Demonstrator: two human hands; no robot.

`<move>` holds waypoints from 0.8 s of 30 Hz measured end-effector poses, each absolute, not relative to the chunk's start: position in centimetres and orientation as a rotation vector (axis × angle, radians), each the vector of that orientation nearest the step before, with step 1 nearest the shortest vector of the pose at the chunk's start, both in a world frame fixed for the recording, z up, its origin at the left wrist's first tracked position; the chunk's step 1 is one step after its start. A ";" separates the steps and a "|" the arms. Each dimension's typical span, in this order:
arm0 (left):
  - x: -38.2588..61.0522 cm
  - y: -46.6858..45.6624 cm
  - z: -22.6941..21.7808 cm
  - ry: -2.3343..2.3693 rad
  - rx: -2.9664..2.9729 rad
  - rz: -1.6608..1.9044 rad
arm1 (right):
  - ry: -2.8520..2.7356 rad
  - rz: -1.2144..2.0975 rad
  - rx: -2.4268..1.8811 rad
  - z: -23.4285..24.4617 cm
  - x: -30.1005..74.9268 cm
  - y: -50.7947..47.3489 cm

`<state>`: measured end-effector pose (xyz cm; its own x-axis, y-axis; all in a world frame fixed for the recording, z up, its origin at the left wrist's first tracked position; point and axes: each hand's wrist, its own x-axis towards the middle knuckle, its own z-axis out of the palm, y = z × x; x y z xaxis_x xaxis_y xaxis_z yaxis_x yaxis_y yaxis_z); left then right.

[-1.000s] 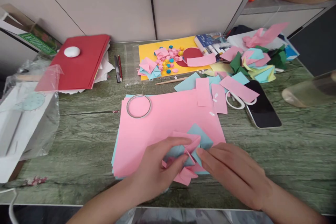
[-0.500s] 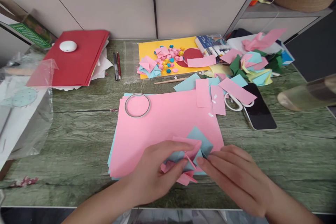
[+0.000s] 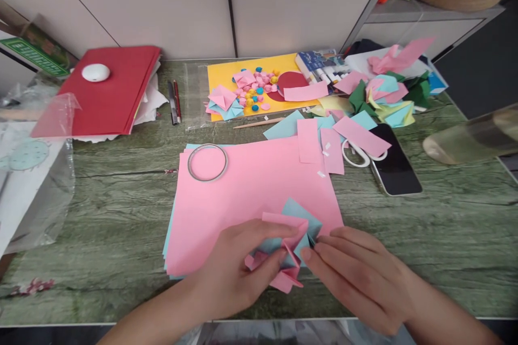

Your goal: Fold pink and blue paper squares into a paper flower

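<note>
Origami (image 3: 300, 234), left hand (image 3: 238, 264) pinching, right hand (image 3: 360, 275) slanted

The left grip (image 3: 237, 267) and right grip (image 3: 360, 275) are seen bare; the forearms (image 3: 162, 306) are likewise uncovered, narrowed toward the wrists (image 3: 199, 287).

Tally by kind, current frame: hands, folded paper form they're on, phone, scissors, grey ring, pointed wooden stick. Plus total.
Left hand and right hand: 2
Folded paper form, pink and blue: 1
Phone: 1
Scissors, partly covered: 1 pair
Grey ring: 1
Pointed wooden stick: 1
Total: 7
</note>
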<state>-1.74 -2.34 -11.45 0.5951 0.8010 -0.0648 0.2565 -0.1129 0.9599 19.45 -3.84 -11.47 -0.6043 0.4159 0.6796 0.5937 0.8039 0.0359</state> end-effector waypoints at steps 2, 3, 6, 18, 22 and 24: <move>-1.7 -2.3 -11.4 0.903 1.659 0.560 | -2.200 -0.400 -0.616 -11.9 19.2 -3.4; -1.7 -2.2 -11.4 0.906 1.654 0.551 | -2.173 -0.418 -0.583 -12.0 19.1 -3.3; -1.7 -2.1 -11.4 0.912 1.644 0.527 | -2.196 -0.415 -0.576 -12.4 19.1 -3.0; -1.6 -2.3 -11.6 1.016 1.624 0.455 | -2.231 -0.399 -0.591 -12.6 19.1 -3.2; -1.5 -2.2 -11.5 1.021 1.599 0.444 | -2.250 -0.376 -0.606 -12.5 19.2 -3.2; -1.5 -2.2 -11.5 1.015 1.590 0.446 | -2.243 -0.383 -0.604 -12.2 19.2 -3.2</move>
